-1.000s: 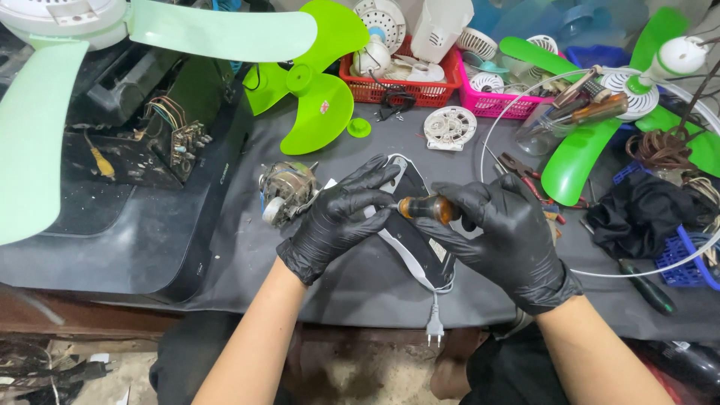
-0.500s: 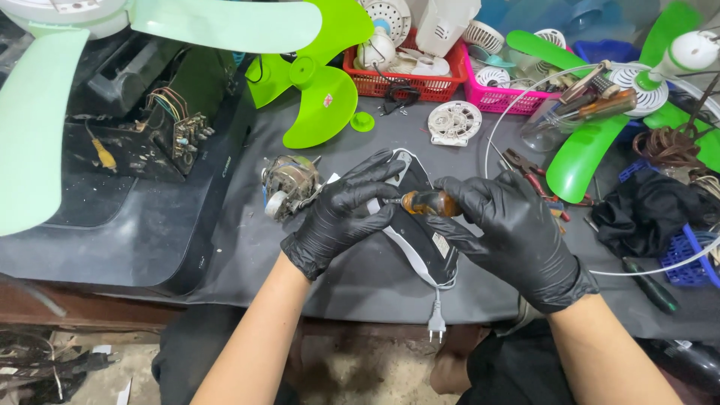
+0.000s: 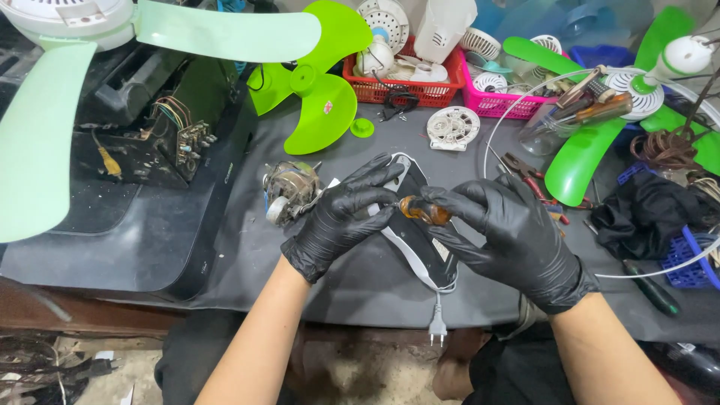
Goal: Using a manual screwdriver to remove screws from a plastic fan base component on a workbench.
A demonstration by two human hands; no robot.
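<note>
A: Why do both hands meet over the black part?

B: The left hand point(image 3: 341, 217) pins the black part point(image 3: 411, 225) flat on the surface point(image 3: 225, 255), near the middle, while the right hand point(image 3: 510, 229) grips an amber-handled screwdriver point(image 3: 424, 211), laid sideways.

A: And its tip?

B: Hidden under the left fingers. The motor point(image 3: 289, 191) sits just left, untouched.

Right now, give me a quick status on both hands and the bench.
Left hand and right hand, black gloves, both gripping amber-handled screwdriver. Held over black housing with grey cord. Small motor just left. Nothing blocking.
</note>
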